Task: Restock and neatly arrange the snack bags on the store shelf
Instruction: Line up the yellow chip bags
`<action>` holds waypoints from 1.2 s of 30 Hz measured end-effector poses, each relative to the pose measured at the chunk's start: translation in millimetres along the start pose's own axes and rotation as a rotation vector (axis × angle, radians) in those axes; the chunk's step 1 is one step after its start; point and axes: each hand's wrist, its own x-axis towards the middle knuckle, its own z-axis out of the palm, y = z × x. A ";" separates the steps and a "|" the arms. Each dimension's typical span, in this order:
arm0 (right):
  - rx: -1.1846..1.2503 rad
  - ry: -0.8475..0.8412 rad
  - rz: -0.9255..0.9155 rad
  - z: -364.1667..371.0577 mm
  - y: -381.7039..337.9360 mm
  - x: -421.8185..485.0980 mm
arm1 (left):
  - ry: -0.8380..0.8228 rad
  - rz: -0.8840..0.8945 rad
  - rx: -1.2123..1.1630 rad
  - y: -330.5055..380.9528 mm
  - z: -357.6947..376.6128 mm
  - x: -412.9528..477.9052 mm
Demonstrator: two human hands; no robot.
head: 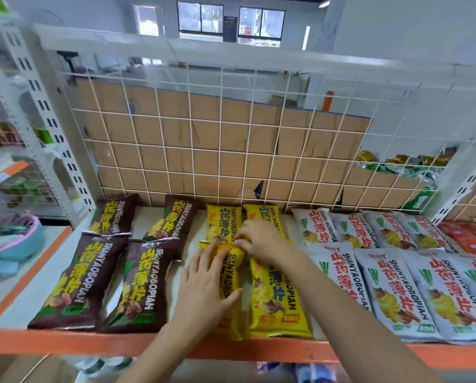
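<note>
Yellow snack bags (277, 305) lie in two columns at the middle of the white shelf (154, 217). My left hand (206, 286) lies flat with straight fingers on the front left yellow bag (232, 261). My right hand (259, 237) pinches the top seam of that bag where it meets the rear yellow bags (223, 222). Brown snack bags (84, 283) lie in two columns to the left. White snack bags (397, 288) lie in rows to the right.
A white wire grid (231, 139) backed by cardboard closes the shelf's rear. The shelf's orange front edge (65, 341) runs across the bottom. Red packs (472, 239) sit far right. Green packs (405, 167) show behind the grid. Another rack (10, 161) stands left.
</note>
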 end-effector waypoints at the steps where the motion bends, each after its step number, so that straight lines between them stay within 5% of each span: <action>1: 0.007 -0.014 -0.012 -1.2 -2.6 3.9 | -0.008 -0.007 0.016 0.0 0.2 -0.1; 12: 0.249 0.032 -0.024 -2.7 -4.5 13.2 | 0.050 -0.030 -0.027 12.0 13.3 -14.4; 36: 0.304 0.005 0.057 5.7 3.3 18.9 | 0.121 -0.114 -0.033 27.9 27.1 -32.9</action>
